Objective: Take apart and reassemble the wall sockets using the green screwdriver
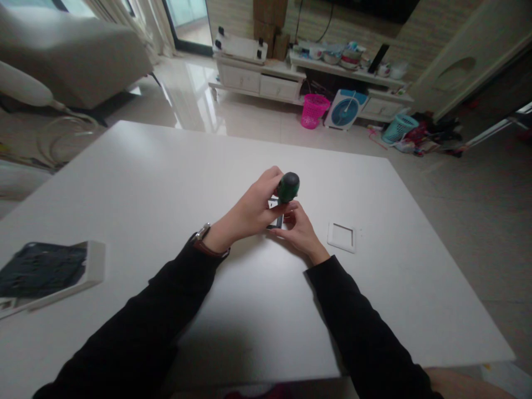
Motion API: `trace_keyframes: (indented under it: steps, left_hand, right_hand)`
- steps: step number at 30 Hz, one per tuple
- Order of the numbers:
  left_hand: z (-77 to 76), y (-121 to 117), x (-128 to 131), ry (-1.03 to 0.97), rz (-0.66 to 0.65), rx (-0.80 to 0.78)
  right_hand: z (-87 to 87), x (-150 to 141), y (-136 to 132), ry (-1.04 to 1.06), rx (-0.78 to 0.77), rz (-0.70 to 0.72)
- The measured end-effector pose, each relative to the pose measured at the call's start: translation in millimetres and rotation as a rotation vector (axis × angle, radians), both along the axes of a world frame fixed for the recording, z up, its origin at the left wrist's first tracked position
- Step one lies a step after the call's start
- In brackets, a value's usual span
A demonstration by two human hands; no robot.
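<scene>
My left hand [249, 213], with a watch [203, 231] on its wrist, is closed around a screwdriver [288, 187] with a green and black handle. The handle points up toward me; its shaft and tip are hidden below. Under it, my right hand [302, 235] grips the edge of a small square white piece with a dark frame [279, 221], between thumb and fingers. My left hand covers much of that piece. To the right of my hands a white square frame [341, 247] with an open middle lies flat on the table, with tiny specks beside it.
On the white table [166, 166], a white tray [96, 263] holding dark parts stands at the left edge. Beyond the table are a pink basket [312, 111], a blue and white fan [346, 109], a teal basket [399, 128] and a low white cabinet [257, 83]. A sofa [83, 55] is far left.
</scene>
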State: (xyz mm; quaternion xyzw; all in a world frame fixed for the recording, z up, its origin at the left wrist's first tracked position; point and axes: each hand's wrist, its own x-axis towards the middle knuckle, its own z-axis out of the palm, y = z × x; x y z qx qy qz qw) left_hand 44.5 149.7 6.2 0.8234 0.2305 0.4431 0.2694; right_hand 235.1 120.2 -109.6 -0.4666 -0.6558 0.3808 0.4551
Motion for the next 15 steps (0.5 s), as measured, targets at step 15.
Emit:
trace_keyframes:
  steps: [15]
  left_hand:
    - [3.8,-3.0,-3.4,0.013,-0.023,-0.180]
  right_hand:
    - [0.6,2.1,0.7,0.015,0.004,0.032]
